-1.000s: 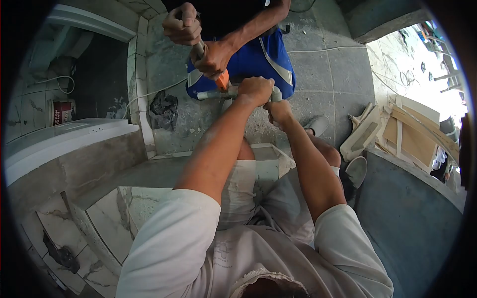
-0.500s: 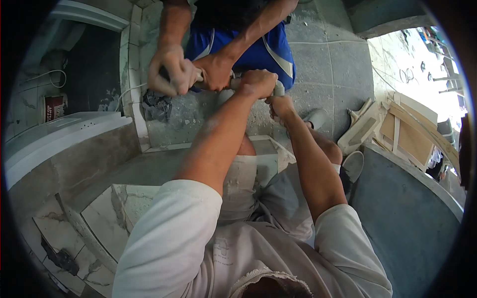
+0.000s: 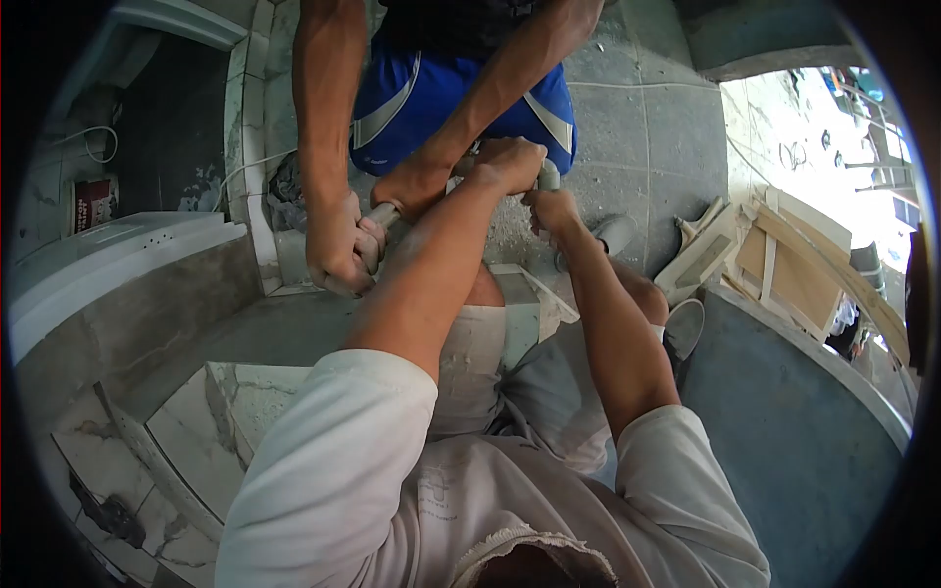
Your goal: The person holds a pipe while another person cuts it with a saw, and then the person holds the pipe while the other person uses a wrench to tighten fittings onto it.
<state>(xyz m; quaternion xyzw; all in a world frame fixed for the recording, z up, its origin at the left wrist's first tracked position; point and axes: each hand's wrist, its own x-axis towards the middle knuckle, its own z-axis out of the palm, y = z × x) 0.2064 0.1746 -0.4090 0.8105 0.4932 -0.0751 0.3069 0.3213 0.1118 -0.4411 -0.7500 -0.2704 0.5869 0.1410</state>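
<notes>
My left hand point(image 3: 512, 165) is closed around a grey pipe, its fingers wrapped over the top. Just right of it, a grey elbow fitting point(image 3: 549, 176) shows at the pipe's end. Below the elbow, my right hand point(image 3: 553, 211) is closed on the lower part of the pipe, mostly covering it. Opposite me, a co-worker's hand point(image 3: 417, 181) holds the piece further left, partly behind my left forearm. The co-worker's other hand point(image 3: 343, 245) grips a light-coloured pipe-like part point(image 3: 385, 214), whose kind I cannot make out.
The co-worker in blue shorts point(image 3: 466, 108) squats across from me on dusty grey floor tiles point(image 3: 686, 147). Marble-patterned tiles point(image 3: 196, 421) lie at left. Wooden boards point(image 3: 799, 250) are piled at right, beyond a grey ledge point(image 3: 784, 382). A white cable point(image 3: 240, 174) runs along the floor.
The co-worker's hand on the left has swung down toward me, and the light part it grips now slants downward. Both my hands keep their hold in nearly the same place.
</notes>
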